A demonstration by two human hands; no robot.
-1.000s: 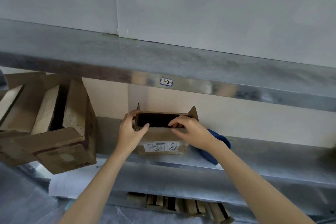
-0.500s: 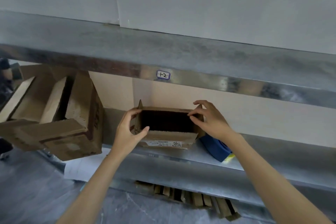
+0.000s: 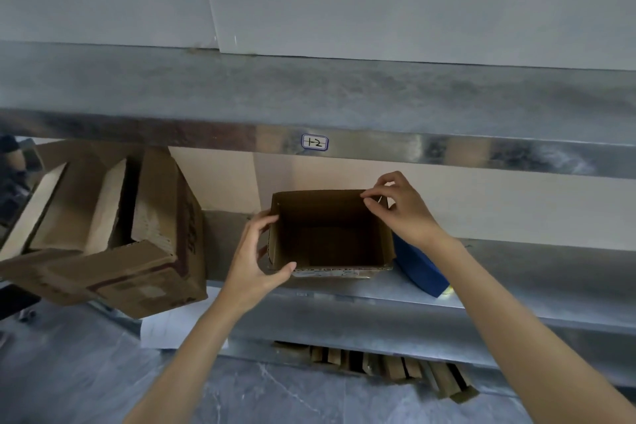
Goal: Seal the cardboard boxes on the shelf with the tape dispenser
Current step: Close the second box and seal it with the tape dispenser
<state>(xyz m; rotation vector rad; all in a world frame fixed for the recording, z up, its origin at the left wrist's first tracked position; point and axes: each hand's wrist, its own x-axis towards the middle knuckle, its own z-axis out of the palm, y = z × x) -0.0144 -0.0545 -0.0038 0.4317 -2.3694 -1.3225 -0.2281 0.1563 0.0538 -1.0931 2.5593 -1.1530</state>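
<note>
A small open cardboard box [image 3: 328, 237] sits on the metal shelf [image 3: 516, 282], tipped so its dark, empty inside faces me. My left hand [image 3: 256, 260] grips its left wall, thumb at the lower front corner. My right hand [image 3: 401, 208] pinches the upper right corner flap. A blue tape dispenser [image 3: 418, 267] lies on the shelf just right of the box, partly hidden behind my right wrist.
A larger open cardboard box [image 3: 113, 227] lies tilted at the left end of the shelf, its flaps hanging over the edge. The upper shelf beam carries a label [image 3: 315, 142] reading 1-2. Cardboard pieces [image 3: 389, 365] lie under the shelf on the grey floor.
The small box has tipped further toward me, showing its whole inside. My right hand rose from the front rim to the upper right corner. The view came closer.
</note>
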